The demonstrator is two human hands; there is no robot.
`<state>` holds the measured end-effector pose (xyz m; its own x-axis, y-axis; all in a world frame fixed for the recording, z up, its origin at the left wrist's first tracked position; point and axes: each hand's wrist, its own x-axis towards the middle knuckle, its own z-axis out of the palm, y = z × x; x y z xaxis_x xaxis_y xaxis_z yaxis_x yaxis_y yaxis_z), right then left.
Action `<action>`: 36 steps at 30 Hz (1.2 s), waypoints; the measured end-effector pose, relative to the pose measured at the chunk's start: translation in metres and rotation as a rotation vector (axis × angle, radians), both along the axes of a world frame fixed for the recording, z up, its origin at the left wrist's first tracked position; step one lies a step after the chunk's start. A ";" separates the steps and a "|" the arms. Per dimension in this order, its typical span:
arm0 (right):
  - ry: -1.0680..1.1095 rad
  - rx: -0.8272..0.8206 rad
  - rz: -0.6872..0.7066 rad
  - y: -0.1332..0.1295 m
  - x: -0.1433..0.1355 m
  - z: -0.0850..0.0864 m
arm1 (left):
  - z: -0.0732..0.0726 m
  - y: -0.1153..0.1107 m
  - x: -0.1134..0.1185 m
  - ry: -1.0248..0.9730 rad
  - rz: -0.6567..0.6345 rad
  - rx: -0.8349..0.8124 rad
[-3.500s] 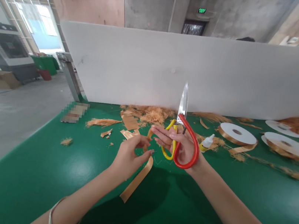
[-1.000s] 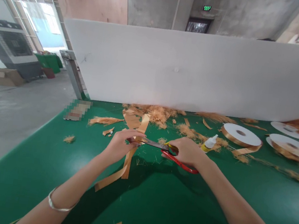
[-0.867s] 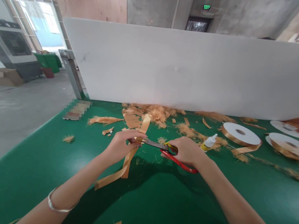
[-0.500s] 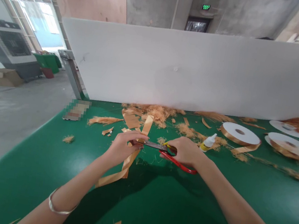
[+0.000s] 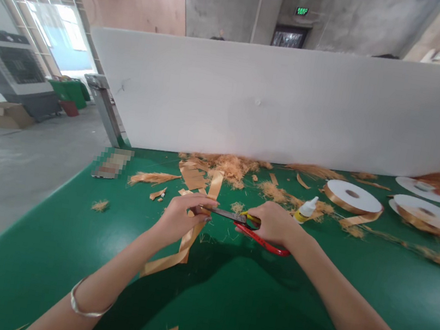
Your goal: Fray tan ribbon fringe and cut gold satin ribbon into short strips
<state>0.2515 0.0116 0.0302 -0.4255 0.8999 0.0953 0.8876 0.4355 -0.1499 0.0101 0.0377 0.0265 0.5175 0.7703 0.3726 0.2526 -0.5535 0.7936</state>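
Observation:
My left hand [image 5: 181, 219] pinches a gold ribbon [image 5: 191, 236] between thumb and fingers. One end of the ribbon sticks up behind the fingers, and a longer tail hangs below, bending toward the lower left. My right hand [image 5: 274, 225] is closed on scissors [image 5: 261, 239] with red and yellow handles. The scissor blades point left and their tips reach my left fingertips at the ribbon; whether the blades are fully closed is hard to tell. Just right of my right hand stands a tilted white glue bottle [image 5: 306, 209] with a yellow label.
Shredded tan fibre [image 5: 233, 168] and ribbon scraps lie along the back of the green table [image 5: 66, 252]. Ribbon spools [image 5: 353, 197] lie at the right. A white panel [image 5: 254, 101] borders the back. A blurred flat object [image 5: 112, 164] sits at the back left.
Both hands keep almost the same place. The scissor blades look closer together, and the upper end of the ribbon has shifted very slightly left.

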 end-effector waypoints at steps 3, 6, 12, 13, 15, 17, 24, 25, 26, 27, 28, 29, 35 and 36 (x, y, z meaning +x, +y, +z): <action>-0.035 0.004 0.001 0.001 0.000 0.000 | 0.000 0.000 0.000 0.009 0.009 0.006; -0.065 0.006 -0.010 0.001 0.000 0.000 | -0.001 0.001 0.000 0.011 0.014 0.010; -0.084 0.001 -0.018 0.001 0.000 -0.001 | -0.004 0.002 0.000 -0.008 0.007 -0.046; -0.087 -0.001 -0.015 0.001 0.000 -0.001 | -0.004 0.002 0.000 -0.010 0.005 -0.063; -0.090 -0.003 -0.014 0.002 0.001 -0.003 | -0.004 0.002 -0.001 -0.024 -0.002 -0.087; -0.086 -0.001 -0.012 0.002 0.002 -0.004 | -0.003 0.002 -0.001 -0.040 -0.005 -0.100; -0.096 -0.017 -0.040 0.004 0.005 -0.002 | -0.006 0.007 -0.003 -0.033 0.081 -0.246; -0.101 -0.022 -0.056 0.004 0.006 -0.001 | -0.008 0.009 -0.004 -0.043 0.103 -0.293; -0.103 -0.027 -0.071 0.004 0.007 -0.001 | -0.011 0.012 -0.005 -0.072 0.117 -0.353; -0.101 -0.031 -0.083 0.004 0.008 0.000 | -0.013 0.016 -0.007 -0.118 0.119 -0.427; -0.095 -0.034 -0.092 0.004 0.009 0.000 | -0.015 0.019 -0.010 -0.173 0.108 -0.519; -0.084 -0.032 -0.098 0.005 0.011 0.000 | -0.017 0.022 -0.012 -0.229 0.087 -0.630; 0.101 -0.060 -0.135 0.009 0.016 -0.005 | -0.020 0.026 -0.018 -0.283 0.029 -1.009; 0.178 -0.087 -0.154 0.010 0.015 -0.005 | -0.019 0.024 -0.017 -0.258 0.042 -0.957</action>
